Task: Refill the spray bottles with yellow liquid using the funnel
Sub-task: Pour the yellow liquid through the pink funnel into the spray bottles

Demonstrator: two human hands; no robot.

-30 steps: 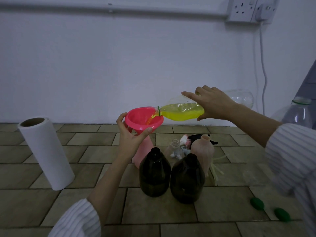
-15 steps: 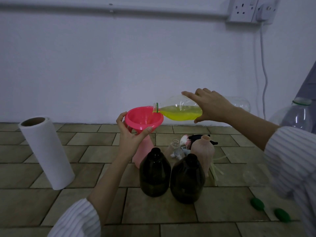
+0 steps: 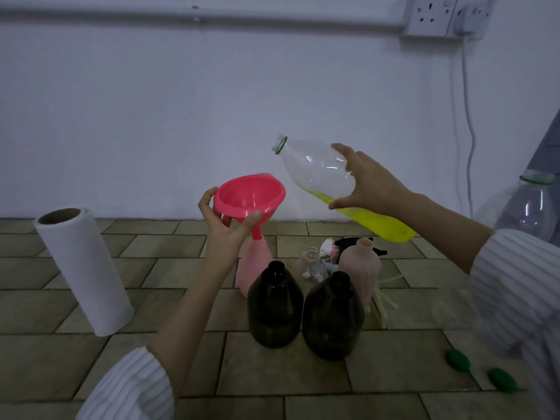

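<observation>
My left hand (image 3: 225, 230) grips the rim of a pink funnel (image 3: 250, 197), whose spout sits in the neck of a pink spray bottle (image 3: 254, 268). My right hand (image 3: 374, 184) holds a clear plastic bottle (image 3: 321, 169) tilted neck-up, away from the funnel, with yellow liquid (image 3: 375, 222) pooled at its lower end. Two dark bottles (image 3: 275, 307) (image 3: 332, 316) stand uncapped in front. A pale peach bottle (image 3: 360, 269) and a small clear bottle (image 3: 310, 262) stand behind them. Spray heads (image 3: 336, 247) lie behind those.
A paper towel roll (image 3: 83, 268) stands at the left on the tiled surface. Two green caps (image 3: 457, 360) (image 3: 501, 380) lie at the right front. A large clear bottle (image 3: 527, 204) stands at the far right. Loose spray tubes (image 3: 385, 301) lie near the peach bottle.
My right hand tipped the clear bottle back, neck raised off the funnel, so pouring stopped and the yellow liquid ran to the base. The left hand has tilted the funnel slightly.
</observation>
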